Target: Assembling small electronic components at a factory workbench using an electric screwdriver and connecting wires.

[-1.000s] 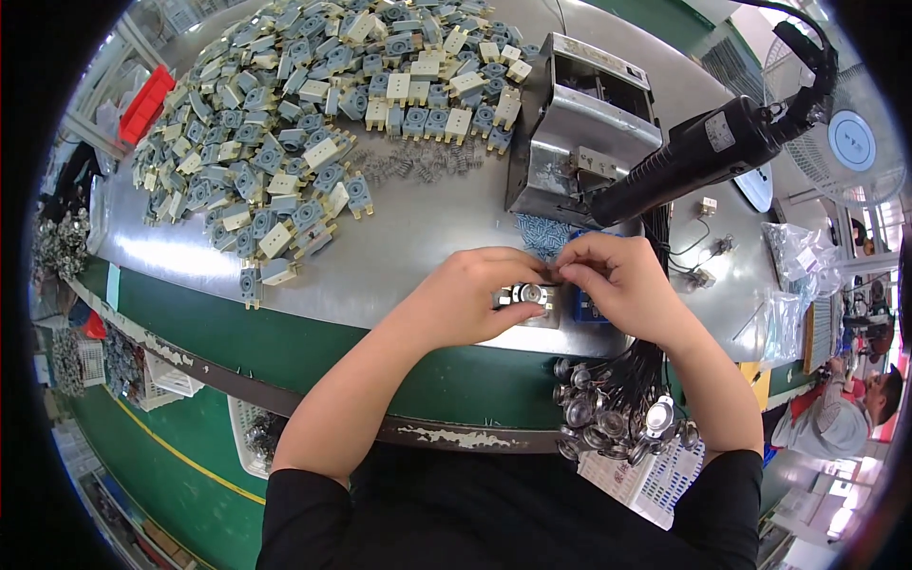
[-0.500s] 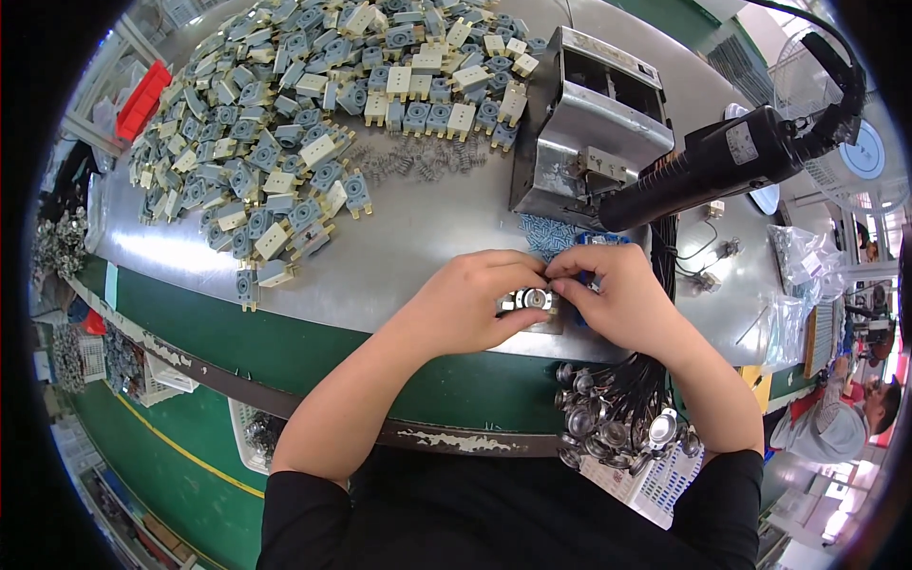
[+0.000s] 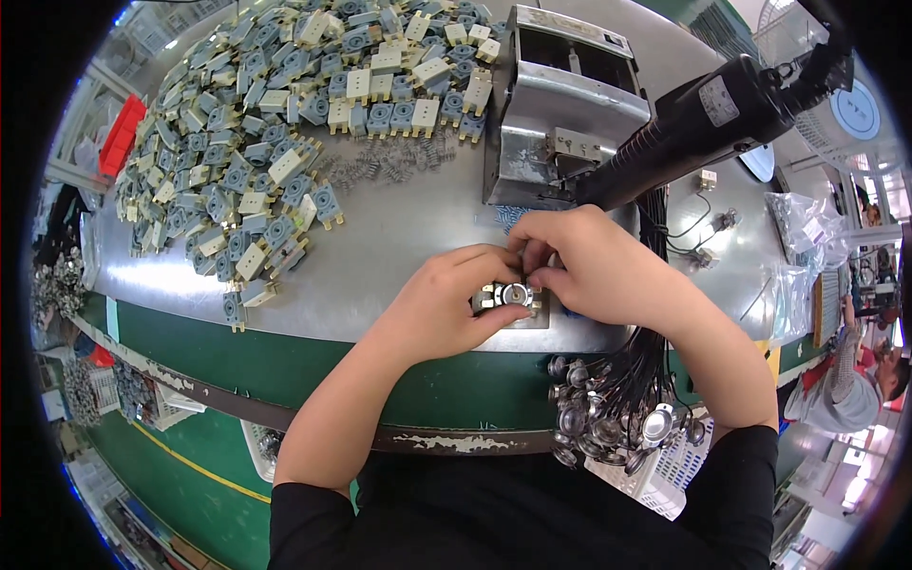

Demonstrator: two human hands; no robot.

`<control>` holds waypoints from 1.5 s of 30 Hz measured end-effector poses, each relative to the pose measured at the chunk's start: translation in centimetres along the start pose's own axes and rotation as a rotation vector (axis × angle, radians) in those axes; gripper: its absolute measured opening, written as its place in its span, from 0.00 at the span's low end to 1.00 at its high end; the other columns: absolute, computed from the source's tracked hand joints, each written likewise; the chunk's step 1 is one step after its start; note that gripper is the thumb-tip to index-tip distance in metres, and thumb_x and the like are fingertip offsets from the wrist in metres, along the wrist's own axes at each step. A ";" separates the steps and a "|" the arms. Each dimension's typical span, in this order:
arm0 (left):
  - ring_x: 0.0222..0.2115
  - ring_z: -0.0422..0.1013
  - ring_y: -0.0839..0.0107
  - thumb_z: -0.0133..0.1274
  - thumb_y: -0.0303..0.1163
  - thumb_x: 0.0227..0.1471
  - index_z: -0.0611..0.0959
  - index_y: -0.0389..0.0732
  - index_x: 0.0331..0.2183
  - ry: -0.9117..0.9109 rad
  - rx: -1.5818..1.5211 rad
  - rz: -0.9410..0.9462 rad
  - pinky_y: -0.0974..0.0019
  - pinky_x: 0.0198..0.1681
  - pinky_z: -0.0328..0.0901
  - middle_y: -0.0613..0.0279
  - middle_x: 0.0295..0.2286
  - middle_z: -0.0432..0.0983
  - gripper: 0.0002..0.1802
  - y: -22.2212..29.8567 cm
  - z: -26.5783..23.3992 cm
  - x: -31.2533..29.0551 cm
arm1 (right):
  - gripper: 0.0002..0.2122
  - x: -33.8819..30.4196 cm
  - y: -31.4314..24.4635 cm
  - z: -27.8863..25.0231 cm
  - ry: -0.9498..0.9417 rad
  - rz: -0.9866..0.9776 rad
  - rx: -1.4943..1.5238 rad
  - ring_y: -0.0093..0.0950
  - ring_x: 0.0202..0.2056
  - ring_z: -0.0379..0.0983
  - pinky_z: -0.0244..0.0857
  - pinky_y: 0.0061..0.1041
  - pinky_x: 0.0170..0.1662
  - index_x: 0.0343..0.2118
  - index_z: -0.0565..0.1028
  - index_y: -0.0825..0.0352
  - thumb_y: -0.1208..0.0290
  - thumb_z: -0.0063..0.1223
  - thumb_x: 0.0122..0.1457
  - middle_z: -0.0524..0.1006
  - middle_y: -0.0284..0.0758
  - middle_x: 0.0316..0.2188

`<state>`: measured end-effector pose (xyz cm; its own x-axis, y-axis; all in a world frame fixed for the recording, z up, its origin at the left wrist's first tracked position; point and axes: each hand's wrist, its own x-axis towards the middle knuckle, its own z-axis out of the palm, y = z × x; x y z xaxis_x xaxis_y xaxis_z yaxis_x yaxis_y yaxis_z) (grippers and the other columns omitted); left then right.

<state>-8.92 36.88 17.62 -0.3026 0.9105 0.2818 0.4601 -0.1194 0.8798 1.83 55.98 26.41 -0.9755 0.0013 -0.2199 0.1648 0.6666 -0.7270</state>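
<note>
A small round metal-rimmed part (image 3: pixel 515 294) with a pale body sits at the front edge of the steel table, over a small metal plate (image 3: pixel 538 319). My left hand (image 3: pixel 442 299) is closed round its left side, thumb along the front and fingers behind. From the right, my right hand (image 3: pixel 598 261) is bent over the part, its thumb and fingertips pinched together at the part's back right edge. Whatever lies between those fingertips is too small to make out. Blue screws (image 3: pixel 511 218) lie just behind my hands, partly covered.
Grey and cream switch-like blocks (image 3: pixel 247 142) are heaped at the back left, with loose springs (image 3: pixel 389 161) before them. A metal machine (image 3: pixel 570 104) and a black electric screwdriver (image 3: pixel 698 123) stand behind my hands. Cabled round metal parts (image 3: pixel 608 418) hang over the front edge at right.
The whole view has shifted, so the table's things sit further left. My right hand has come further over the part, its fingers more curled, and now mostly hides a blue thing behind it.
</note>
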 end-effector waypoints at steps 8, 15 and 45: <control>0.46 0.80 0.50 0.73 0.28 0.43 0.84 0.36 0.38 0.013 0.005 0.007 0.56 0.50 0.73 0.48 0.44 0.83 0.18 -0.1 0.2 -0.2 | 0.14 -1.6 0.6 1.6 0.135 -0.082 -0.049 0.44 0.35 0.82 0.75 0.37 0.41 0.43 0.76 0.69 0.83 0.61 0.53 0.84 0.41 0.31; 0.47 0.80 0.52 0.72 0.26 0.44 0.85 0.36 0.41 -0.020 -0.015 -0.028 0.57 0.52 0.73 0.51 0.45 0.83 0.20 0.3 0.2 0.3 | 0.13 -2.7 1.5 2.8 0.279 -0.204 -0.208 0.41 0.35 0.82 0.73 0.36 0.38 0.41 0.75 0.66 0.79 0.65 0.52 0.84 0.37 0.30; 0.47 0.81 0.54 0.71 0.25 0.45 0.88 0.36 0.39 -0.055 -0.023 0.025 0.56 0.51 0.75 0.53 0.42 0.85 0.15 0.1 -0.3 0.7 | 0.51 3.7 -0.5 -5.9 0.970 -0.462 0.742 0.30 0.20 0.66 0.65 0.32 0.28 0.57 0.63 0.66 0.15 0.30 0.52 0.69 0.35 0.23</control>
<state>-9.30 37.39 18.02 -0.2446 0.9276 0.2825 0.4473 -0.1505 0.8816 -2.75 60.07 29.79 -0.6188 0.6258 0.4748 -0.4752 0.1830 -0.8606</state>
